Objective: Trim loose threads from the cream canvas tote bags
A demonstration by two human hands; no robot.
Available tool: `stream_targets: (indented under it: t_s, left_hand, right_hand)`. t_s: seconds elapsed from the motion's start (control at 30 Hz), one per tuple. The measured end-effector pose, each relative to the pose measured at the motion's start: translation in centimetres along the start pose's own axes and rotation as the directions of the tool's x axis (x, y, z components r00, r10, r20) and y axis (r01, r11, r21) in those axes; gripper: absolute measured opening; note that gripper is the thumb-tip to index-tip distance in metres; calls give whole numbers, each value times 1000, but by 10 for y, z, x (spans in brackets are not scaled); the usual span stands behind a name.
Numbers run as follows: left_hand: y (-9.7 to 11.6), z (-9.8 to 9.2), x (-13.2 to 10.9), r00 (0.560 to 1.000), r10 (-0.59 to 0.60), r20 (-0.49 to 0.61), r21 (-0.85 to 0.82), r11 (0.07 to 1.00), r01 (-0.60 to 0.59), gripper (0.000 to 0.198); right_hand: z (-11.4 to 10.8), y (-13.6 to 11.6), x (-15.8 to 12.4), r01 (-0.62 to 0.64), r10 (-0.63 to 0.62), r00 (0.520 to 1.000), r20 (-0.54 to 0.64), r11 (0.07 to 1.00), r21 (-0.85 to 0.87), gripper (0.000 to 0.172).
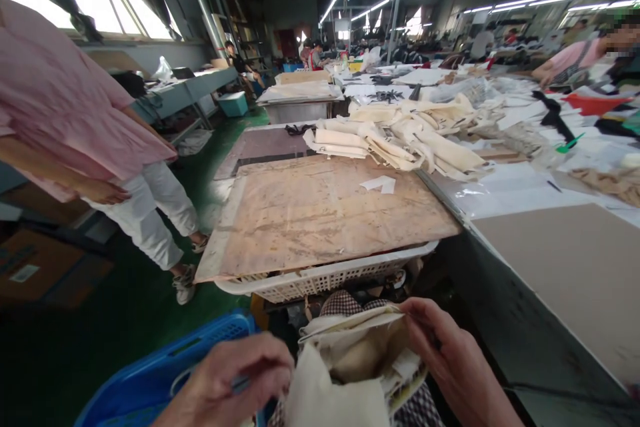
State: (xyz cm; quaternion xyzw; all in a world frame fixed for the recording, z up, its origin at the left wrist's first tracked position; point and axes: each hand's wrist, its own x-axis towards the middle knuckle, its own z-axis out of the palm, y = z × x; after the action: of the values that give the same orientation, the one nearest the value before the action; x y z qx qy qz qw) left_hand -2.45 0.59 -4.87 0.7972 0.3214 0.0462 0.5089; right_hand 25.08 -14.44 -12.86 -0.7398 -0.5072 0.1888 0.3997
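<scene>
A cream cloth piece (335,387), sewn into an open pouch shape, rests on my lap over checked fabric (343,303). Its opening faces up, showing a folded inside and a seam edge at the right. My right hand (445,347) pinches the pouch's upper right rim between thumb and fingers. On the other side, my left hand (245,373) is closed with curled fingers by the pouch's left edge. A small greyish patch shows in its palm; what it holds, if anything, I cannot make out.
A worn wooden board (320,213) lies over a white plastic basket (345,273) ahead. Stacked cream cloth pieces (395,133) sit behind it. A blue basket (170,360) stands at lower left, a grey-sided table (560,280) at right. A person in pink (85,100) stands left.
</scene>
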Motion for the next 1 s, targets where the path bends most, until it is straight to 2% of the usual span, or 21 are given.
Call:
stream_targets:
  t_s: [0.03, 0.07, 0.13, 0.2, 0.27, 0.37, 0.43, 0.6, 0.63, 0.7, 0.77, 0.83, 0.9, 1.0]
  left_hand:
    - [9, -7, 9, 994, 74, -85, 71, 995, -68, 20]
    - [18, -10, 19, 977, 184, -107, 134, 976, -169, 14]
    - [34, -4, 44, 946, 320, -49, 234, 925, -301, 10]
    - [42, 13, 66, 932, 360, 46, 302, 884, -356, 18]
    - [45, 32, 83, 924, 366, 114, 365, 849, -381, 24]
    - [43, 50, 97, 902, 407, 143, 420, 801, -427, 13]
    - [42, 54, 101, 888, 437, 145, 434, 778, -454, 7]
    - [48, 55, 102, 841, 498, 213, 431, 725, -538, 23]
    - [50, 55, 101, 840, 495, 221, 407, 736, -541, 22]
    - [52, 55, 100, 870, 443, 218, 320, 810, -492, 18]
    - [51, 56, 100, 921, 341, 187, 206, 903, -376, 15]
    - [49, 59, 99, 957, 249, 145, 129, 955, -268, 16]
    - [43, 65, 99, 972, 222, 82, 135, 963, -232, 18]
    - [34, 76, 99, 964, 265, 10, 217, 941, -261, 17]
  right_hand:
    - [2, -2, 0, -3, 3, 1000, -8, 1000, 9, 19]
    - [3, -4, 0, -11, 11, 1000, -9, 1000, 17, 19]
    - [6, -8, 0, -21, 21, 1000, 19, 999, 26, 19]
    - [7, -10, 0, -15, 14, 999, 50, 1000, 21, 18]
    - [7, -10, -1, 3, -3, 1000, 29, 1000, 15, 17]
    - [7, -6, -3, 62, -61, 998, -21, 998, 9, 18]
    - [6, -2, -3, 108, -109, 994, -27, 994, -9, 22]
    - [4, 8, -3, 177, -178, 984, -10, 981, -74, 30]
    - [3, 9, -3, 180, -180, 984, 2, 981, -74, 31]
    - [1, 9, -3, 179, -178, 984, 28, 982, -57, 32]
    - [0, 9, -4, 177, -175, 983, 50, 984, -33, 34]
    - [-2, 9, -3, 150, -149, 987, 61, 989, -12, 34]
    - [-4, 8, -2, 110, -112, 990, 83, 994, 21, 34]
    - [-4, 4, -1, 63, -73, 989, 128, 995, 80, 33]
